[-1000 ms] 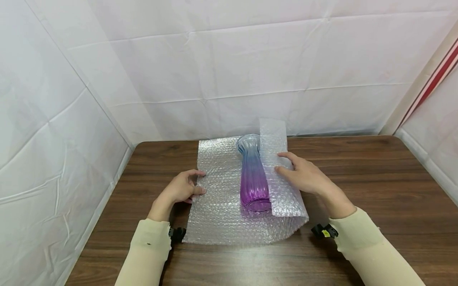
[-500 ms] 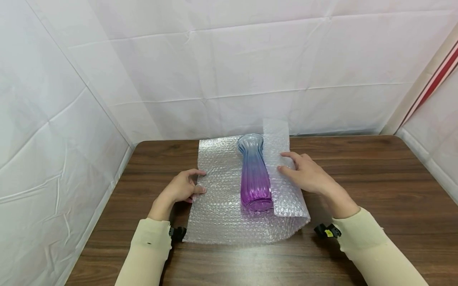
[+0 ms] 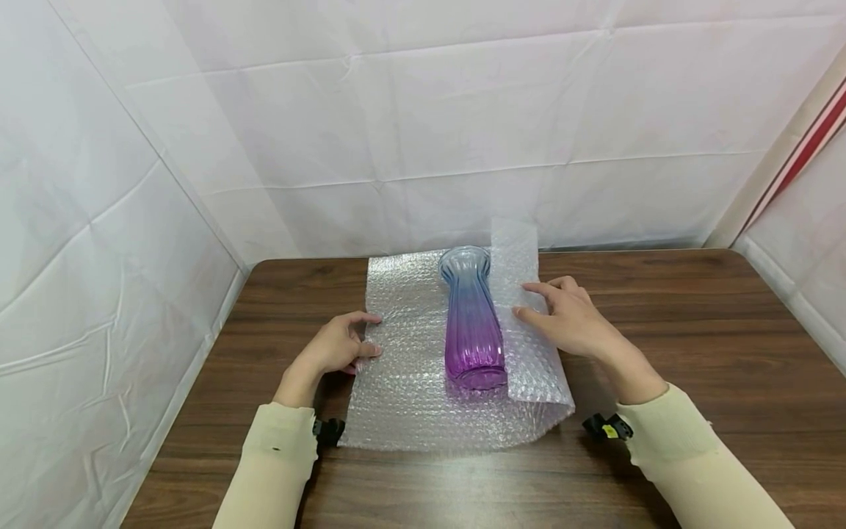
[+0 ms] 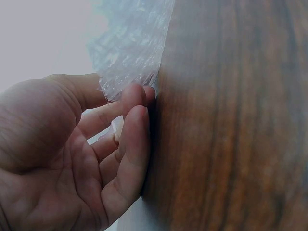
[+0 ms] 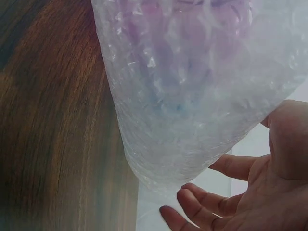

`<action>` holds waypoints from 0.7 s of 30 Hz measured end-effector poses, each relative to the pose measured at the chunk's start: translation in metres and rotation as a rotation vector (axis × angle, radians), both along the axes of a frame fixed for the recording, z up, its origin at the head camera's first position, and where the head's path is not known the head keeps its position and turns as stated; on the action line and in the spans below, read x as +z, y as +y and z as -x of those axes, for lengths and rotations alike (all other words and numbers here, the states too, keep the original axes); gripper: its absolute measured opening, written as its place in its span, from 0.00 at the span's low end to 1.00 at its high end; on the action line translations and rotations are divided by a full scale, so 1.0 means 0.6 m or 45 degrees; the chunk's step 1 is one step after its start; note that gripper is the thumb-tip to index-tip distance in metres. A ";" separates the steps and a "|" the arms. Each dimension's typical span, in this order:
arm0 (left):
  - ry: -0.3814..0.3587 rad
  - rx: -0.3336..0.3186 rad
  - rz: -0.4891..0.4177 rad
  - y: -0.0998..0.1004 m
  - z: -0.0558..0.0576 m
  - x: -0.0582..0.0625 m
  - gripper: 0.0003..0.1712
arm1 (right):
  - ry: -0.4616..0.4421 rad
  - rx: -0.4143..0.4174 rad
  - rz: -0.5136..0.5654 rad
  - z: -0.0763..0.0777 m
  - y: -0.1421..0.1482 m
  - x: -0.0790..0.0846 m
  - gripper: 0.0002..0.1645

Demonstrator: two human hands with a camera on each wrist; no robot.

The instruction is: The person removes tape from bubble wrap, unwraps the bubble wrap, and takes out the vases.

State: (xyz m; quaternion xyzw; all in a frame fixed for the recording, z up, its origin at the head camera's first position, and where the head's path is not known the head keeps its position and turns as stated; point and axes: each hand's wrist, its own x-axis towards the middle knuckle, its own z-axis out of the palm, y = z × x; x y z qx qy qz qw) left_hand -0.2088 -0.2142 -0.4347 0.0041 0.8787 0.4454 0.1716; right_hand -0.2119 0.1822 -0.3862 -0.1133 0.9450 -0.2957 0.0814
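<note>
A glass vase (image 3: 474, 330), blue at the mouth and fading to purple at the base, lies on a sheet of bubble wrap (image 3: 410, 411). The sheet's right side is folded up and over, its flap standing beside the vase. At the left edge of the sheet, my left hand (image 3: 333, 345) pinches the bubble wrap between thumb and fingers; the left wrist view shows fingers (image 4: 132, 139) under that edge, near the tabletop. My right hand (image 3: 571, 319) rests its spread thumb and fingertips against the folded flap. Through the bubble wrap (image 5: 192, 120) in the right wrist view, purple shows blurred.
Dark wood-grain table (image 3: 694, 353) extends on both sides of the sheet. A white cloth wall (image 3: 429, 132) stands right behind the table's back edge, with more white cloth at left and right. A small black camera (image 3: 604, 427) sits on each wrist.
My right hand and the folded flap have shifted slightly to the right, showing a little more of the vase. The left hand has stayed in place.
</note>
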 end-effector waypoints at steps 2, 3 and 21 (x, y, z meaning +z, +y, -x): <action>0.009 -0.010 -0.001 0.000 0.000 0.000 0.34 | 0.005 0.001 -0.001 0.000 0.000 0.000 0.45; 0.013 -0.014 -0.001 -0.001 0.000 0.000 0.34 | 0.008 0.001 0.000 0.001 0.000 0.000 0.45; 0.014 -0.019 0.000 -0.002 0.001 -0.002 0.34 | -0.017 -0.010 -0.022 0.004 0.000 0.001 0.56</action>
